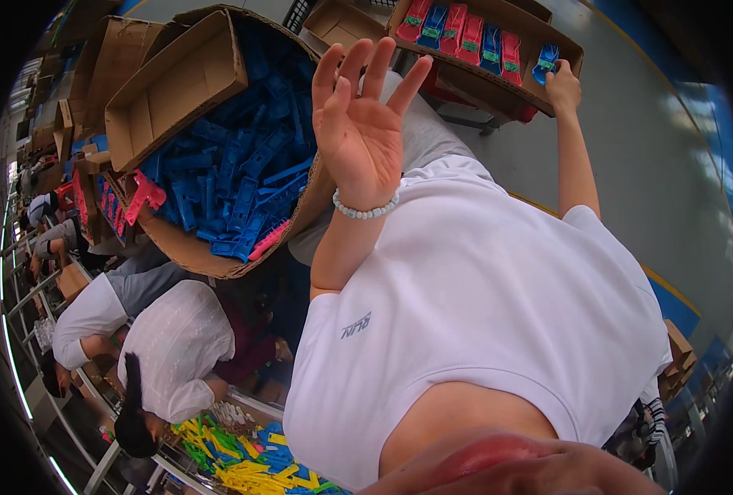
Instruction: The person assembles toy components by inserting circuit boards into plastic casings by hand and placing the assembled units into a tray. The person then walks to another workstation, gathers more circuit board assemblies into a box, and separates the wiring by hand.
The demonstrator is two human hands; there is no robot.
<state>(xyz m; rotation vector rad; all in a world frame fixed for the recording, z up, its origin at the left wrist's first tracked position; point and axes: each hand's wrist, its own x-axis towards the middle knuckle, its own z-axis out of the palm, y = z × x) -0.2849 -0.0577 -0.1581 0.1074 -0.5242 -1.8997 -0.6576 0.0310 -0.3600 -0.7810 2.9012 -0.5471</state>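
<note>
My left hand (360, 136), with a pale beaded bracelet at the wrist, is raised, its palm showing and fingers spread. It holds nothing and is nearest to the large cardboard box (186, 257) of blue plastic parts (226, 169). My right hand (563, 87) reaches to the shallow cardboard tray (540, 31) at the upper right. Its fingers are closed on the end of a blue plastic piece (546, 63) with a green inset, at the tray's right end. A row of similar pink pieces (470, 39) and blue pieces (433, 23) lies in the tray.
An open cardboard carton (177, 91) rests over the big box's left side. A pink gun-shaped part (144, 196) lies at that box's rim. Co-workers (177, 351) bend over work at the lower left, beside a pile of yellow, green and blue plastic parts (255, 466).
</note>
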